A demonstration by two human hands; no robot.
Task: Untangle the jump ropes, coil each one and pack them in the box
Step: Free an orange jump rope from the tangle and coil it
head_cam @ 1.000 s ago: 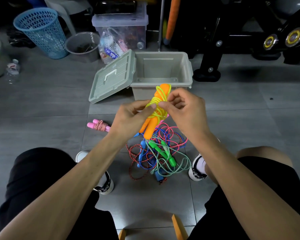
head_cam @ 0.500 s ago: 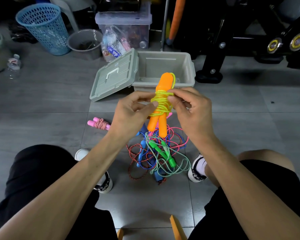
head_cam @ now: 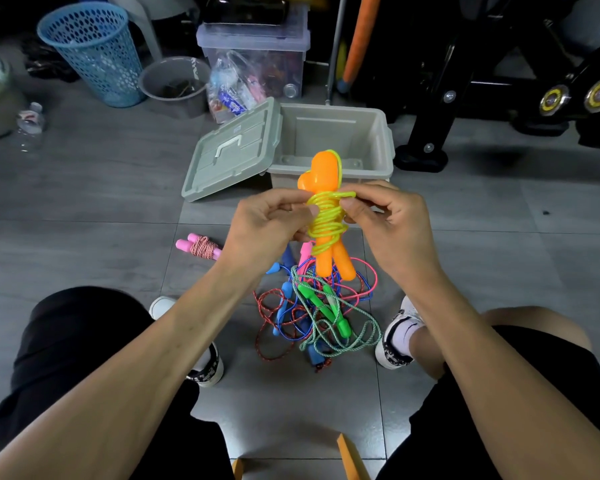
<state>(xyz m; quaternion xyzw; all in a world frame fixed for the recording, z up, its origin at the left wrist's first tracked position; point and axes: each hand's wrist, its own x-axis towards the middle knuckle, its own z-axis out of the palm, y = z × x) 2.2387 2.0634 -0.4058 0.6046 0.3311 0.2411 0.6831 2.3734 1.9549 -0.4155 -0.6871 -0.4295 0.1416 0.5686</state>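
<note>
Both hands hold one rope bundle in the air, in front of the open box (head_cam: 329, 133); the left hand (head_cam: 267, 226) pinches the orange handles (head_cam: 326, 216) at the wrapped middle, thumb on the near side, while the right hand (head_cam: 385, 216) pinches the top turn of yellow cord (head_cam: 328, 216) between thumb and forefinger, pulling it out into a small loop to the right. The two handles stand side by side, nearly upright, with the cord wound round their waist in several loose turns (the free end is not clear from here). My guess is that the last turn is being tucked or tightened before packing.

The box stands on the floor with nothing visible inside, its lid (head_cam: 232, 150) leaning against the left wall. A finished pink bundle (head_cam: 200, 245) lies on the tiles to the left; just beneath the hands sits the tangle (head_cam: 312, 310) of red, blue, pink and green ropes, not yet sorted.

The risk seems plain enough: the turns look slack, so if the end is not locked under a wrap, the cord may spring off once released; the smooth plastic would help it slide; dropped from here, the bundle would land in the tangle and snag there.
</note>
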